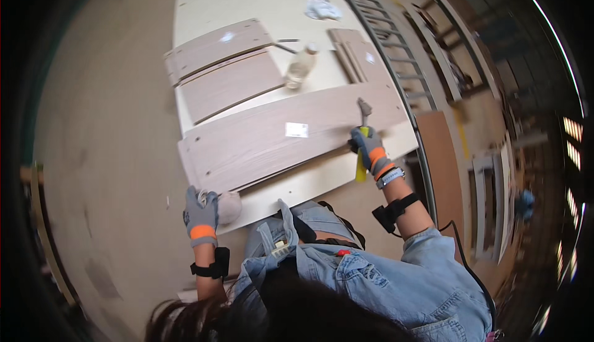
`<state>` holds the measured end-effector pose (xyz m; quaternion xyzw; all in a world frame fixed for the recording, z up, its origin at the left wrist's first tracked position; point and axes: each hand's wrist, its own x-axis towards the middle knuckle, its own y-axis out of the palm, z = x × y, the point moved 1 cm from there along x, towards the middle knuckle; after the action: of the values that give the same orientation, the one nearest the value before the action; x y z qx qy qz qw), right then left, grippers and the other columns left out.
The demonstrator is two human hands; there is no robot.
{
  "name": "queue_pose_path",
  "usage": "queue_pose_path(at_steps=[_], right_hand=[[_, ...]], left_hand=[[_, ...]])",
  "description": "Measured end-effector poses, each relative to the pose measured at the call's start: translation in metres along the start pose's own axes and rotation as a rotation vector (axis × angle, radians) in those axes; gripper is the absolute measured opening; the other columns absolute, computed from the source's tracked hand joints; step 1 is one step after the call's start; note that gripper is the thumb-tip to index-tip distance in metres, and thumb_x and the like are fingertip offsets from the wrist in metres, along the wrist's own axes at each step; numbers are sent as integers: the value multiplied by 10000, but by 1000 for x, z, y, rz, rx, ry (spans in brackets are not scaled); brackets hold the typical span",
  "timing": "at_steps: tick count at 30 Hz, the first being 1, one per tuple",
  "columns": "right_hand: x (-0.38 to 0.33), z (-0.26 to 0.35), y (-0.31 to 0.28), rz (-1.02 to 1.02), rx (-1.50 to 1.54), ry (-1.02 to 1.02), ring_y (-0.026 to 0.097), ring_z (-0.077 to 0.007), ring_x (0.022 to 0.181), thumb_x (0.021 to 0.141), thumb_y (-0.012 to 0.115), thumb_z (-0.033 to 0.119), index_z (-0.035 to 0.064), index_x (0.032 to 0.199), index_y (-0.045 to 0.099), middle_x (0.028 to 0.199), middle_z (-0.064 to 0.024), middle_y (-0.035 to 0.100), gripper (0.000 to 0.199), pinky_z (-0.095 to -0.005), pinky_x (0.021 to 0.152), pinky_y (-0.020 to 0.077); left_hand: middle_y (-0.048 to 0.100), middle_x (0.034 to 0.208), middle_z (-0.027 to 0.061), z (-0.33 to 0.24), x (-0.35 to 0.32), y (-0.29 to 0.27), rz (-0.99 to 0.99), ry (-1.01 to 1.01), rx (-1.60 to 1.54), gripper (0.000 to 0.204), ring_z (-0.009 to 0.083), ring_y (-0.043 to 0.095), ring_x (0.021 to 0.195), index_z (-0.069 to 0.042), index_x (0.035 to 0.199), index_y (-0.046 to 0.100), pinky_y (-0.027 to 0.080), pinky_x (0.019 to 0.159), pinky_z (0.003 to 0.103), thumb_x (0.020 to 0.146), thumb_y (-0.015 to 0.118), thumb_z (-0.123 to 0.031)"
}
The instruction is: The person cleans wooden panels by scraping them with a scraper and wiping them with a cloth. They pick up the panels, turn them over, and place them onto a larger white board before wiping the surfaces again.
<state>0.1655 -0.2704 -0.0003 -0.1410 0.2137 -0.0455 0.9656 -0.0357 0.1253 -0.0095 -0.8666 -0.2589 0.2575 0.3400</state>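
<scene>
Right hand [370,150], gloved, is wrapped tight round a yellow-handled hammer [362,133]. The hammer head points to 12 o'clock and sits on or just over the long board [272,141], near its right end; contact can't be confirmed.

Left hand [201,213], also gloved, is curled round a small pale bag [226,206] at the table's [309,184] near-left corner, 8 o'clock from the board.

The board lies across the table, tilted up to the right, with a white label [296,129] at mid-span. Two shorter panels [223,63] are at 11 o'clock from it, partly overlapping. A bottle [301,66] lies at 12 o'clock, just beyond the board's far edge. Narrow strips [352,54] are at 1 o'clock, and a crumpled white cloth [322,9] is further out, same direction.
</scene>
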Motion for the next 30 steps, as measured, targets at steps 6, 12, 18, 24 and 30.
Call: queue_pose_path(at_steps=[6,12,18,24,30], right_hand=[[38,-38,-148,-598,-398,88,590,-199,692,773,645,368,37,959,594,772,-100,613,383,-340,659,480],[122,-33,-213,-640,-613,35,603,-337,904,771,590,450,28,1021,590,945,-195,635,490,-400,801,454],[245,-84,-260,-318,-317,-21,594,-250,839,764,616,436,-7,997,582,943,-149,618,502,-385,746,478],[266,-96,-267,-204,-30,11,563,-178,560,796,687,242,68,941,560,721,-42,573,260,-324,530,513],[221,-72,-277,-43,22,137,585,-204,580,779,694,230,71,924,577,767,-59,587,244,-332,541,547]], left_hand=[[595,1071,241,-17,12,16,50,-79,226,592,387,577,987,19,1156,504,450,855,398,727,621,-371],[598,1055,247,-59,-8,20,-34,-257,272,601,390,582,971,33,1122,519,449,841,409,728,634,-405],[599,1033,254,-56,-29,54,-134,-390,369,604,396,578,964,36,1081,543,448,835,421,742,648,-453],[620,940,214,-29,-47,67,-210,-384,176,512,356,594,874,-3,999,573,463,776,405,727,673,-426],[639,883,163,-14,-29,59,-186,-336,219,455,279,617,810,-26,966,587,482,734,371,711,700,-386]])
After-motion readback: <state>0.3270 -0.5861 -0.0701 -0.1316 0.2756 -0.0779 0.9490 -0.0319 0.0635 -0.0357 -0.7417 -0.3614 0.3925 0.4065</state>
